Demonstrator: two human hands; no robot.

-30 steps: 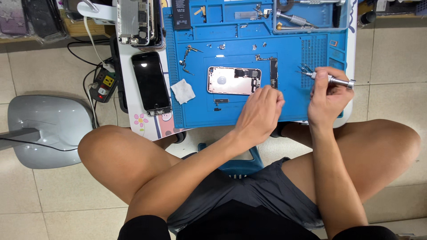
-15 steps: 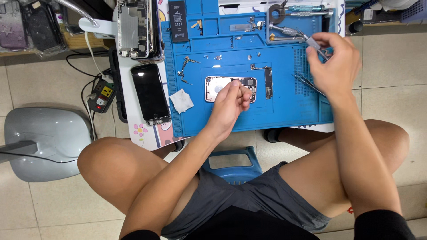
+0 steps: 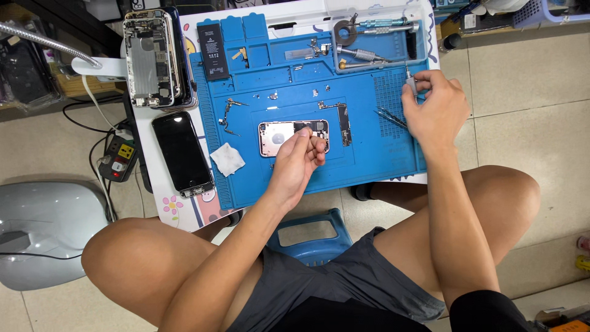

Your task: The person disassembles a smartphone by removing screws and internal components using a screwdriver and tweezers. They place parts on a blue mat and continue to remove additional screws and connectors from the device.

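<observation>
An opened phone body (image 3: 279,136), back shell up with a small board inside, lies mid-way on the blue work mat (image 3: 369,163). My left hand (image 3: 298,161) hovers over its right end, thumb and fingers pinched together; anything between them is too small to see. My right hand (image 3: 435,106) is over the mat's gridded right side, holding a thin grey screwdriver (image 3: 410,82) upright. Tweezers (image 3: 388,115) lie just left of that hand. A narrow black board (image 3: 344,123) rests beside the phone body.
A black phone (image 3: 182,152) and a white cloth (image 3: 227,160) lie at the left. A stack of bare phone frames (image 3: 153,58) and a battery (image 3: 212,44) sit at the far left. Tools fill the tray (image 3: 375,37). A power strip (image 3: 117,158) and blue stool (image 3: 307,230) are below.
My left hand rose from the mat's near edge onto the phone body and pinched. My right hand went from the mat's right edge up toward the tool tray with the screwdriver.
</observation>
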